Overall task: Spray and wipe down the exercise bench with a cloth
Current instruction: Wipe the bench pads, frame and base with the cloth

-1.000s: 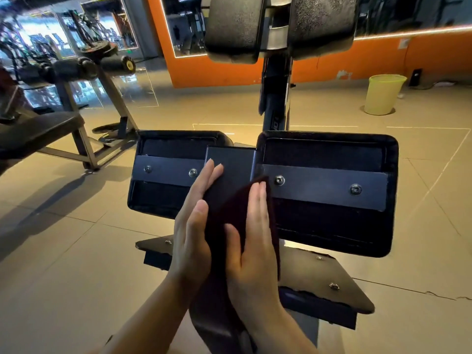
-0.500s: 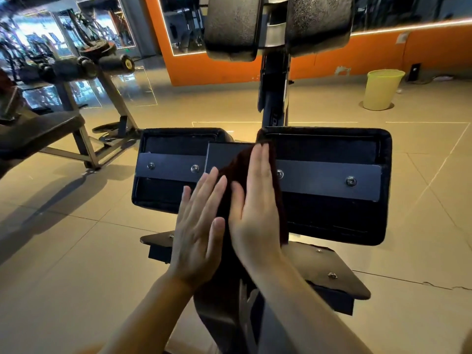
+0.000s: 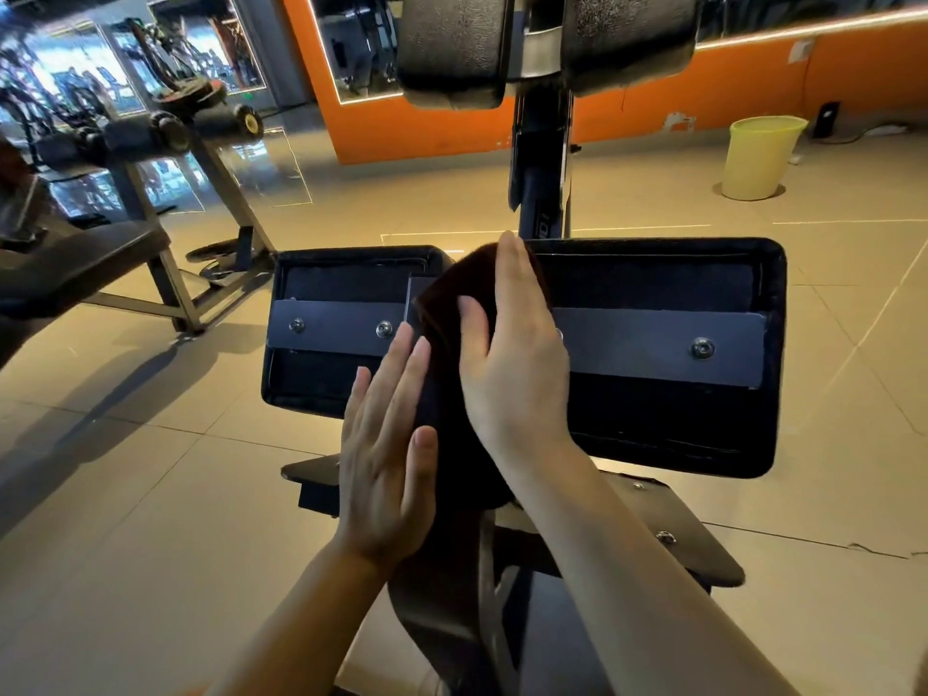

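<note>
Pressing one dark cloth (image 3: pixel 452 374) against the exercise bench's (image 3: pixel 653 354) central frame, a person's two hands lie flat, fingers straight. The right hand (image 3: pixel 512 354) covers the cloth; the left hand (image 3: pixel 386 459) rests beside it. One yellow bin (image 3: pixel 761 158) stands behind.

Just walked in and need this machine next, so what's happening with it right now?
A person is wiping it down. Their right hand presses a dark cloth flat against the central frame between the two black pads; the left hand rests open beside it. No spray bottle is in view.
</note>
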Action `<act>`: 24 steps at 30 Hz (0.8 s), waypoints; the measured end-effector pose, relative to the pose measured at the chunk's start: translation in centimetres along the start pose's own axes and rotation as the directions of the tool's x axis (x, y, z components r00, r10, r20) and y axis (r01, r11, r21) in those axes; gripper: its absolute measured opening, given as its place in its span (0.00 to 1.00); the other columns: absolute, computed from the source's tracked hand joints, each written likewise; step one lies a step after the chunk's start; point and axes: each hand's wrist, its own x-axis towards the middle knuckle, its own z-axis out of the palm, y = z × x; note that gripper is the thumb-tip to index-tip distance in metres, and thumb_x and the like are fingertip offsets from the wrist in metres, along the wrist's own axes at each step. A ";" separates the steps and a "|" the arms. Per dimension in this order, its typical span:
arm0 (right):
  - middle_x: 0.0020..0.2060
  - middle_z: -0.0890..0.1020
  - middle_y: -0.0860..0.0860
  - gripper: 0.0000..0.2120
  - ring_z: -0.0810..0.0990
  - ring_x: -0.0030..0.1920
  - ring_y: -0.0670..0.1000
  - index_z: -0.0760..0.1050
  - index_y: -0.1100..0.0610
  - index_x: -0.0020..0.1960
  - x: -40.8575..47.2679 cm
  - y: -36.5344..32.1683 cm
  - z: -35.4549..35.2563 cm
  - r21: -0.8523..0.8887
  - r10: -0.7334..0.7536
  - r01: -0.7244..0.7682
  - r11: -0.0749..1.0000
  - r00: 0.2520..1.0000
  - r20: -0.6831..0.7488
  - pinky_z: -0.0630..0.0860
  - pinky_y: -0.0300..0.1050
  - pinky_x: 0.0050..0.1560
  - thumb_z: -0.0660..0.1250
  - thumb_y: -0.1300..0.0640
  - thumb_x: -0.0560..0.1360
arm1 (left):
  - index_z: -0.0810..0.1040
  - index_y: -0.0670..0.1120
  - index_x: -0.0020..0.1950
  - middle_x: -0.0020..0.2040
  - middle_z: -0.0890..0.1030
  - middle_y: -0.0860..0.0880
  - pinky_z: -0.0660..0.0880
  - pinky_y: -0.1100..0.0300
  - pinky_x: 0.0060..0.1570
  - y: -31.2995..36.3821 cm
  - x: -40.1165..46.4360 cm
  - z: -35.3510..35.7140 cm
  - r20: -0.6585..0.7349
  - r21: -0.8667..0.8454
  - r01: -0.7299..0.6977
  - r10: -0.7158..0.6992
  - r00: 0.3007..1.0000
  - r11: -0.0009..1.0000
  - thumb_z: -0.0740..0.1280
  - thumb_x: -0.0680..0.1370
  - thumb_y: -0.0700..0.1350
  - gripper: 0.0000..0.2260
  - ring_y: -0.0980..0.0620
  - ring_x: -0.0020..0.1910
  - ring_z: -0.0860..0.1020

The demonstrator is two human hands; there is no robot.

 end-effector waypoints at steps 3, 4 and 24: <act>0.77 0.59 0.56 0.29 0.55 0.78 0.50 0.54 0.62 0.78 -2.0 0.0 0.8 0.080 -0.035 0.039 0.996 0.998 -0.051 0.49 0.31 0.74 0.59 0.55 0.82 | 0.55 0.52 0.76 0.79 0.54 0.60 0.52 0.41 0.75 0.0 0.1 0.0 -0.016 -0.035 0.007 -0.008 1.000 0.999 0.44 0.83 0.60 0.24 0.51 0.78 0.56; 0.77 0.58 0.56 0.29 0.53 0.78 0.50 0.53 0.62 0.78 -3.4 0.1 1.2 0.092 -0.036 0.042 0.995 0.997 -0.067 0.50 0.35 0.75 0.58 0.55 0.82 | 0.55 0.53 0.76 0.78 0.54 0.61 0.52 0.40 0.75 -0.1 0.2 0.0 -0.015 -0.050 0.012 -0.013 1.000 0.999 0.44 0.83 0.60 0.24 0.51 0.78 0.56; 0.78 0.55 0.56 0.27 0.52 0.78 0.51 0.49 0.59 0.78 -9.4 1.0 1.9 0.188 0.008 -0.003 0.982 1.000 -0.026 0.52 0.39 0.76 0.53 0.53 0.83 | 0.62 0.53 0.73 0.74 0.63 0.57 0.50 0.37 0.74 0.0 0.5 0.0 0.039 -0.164 0.117 -0.112 0.993 0.980 0.43 0.81 0.64 0.26 0.55 0.77 0.58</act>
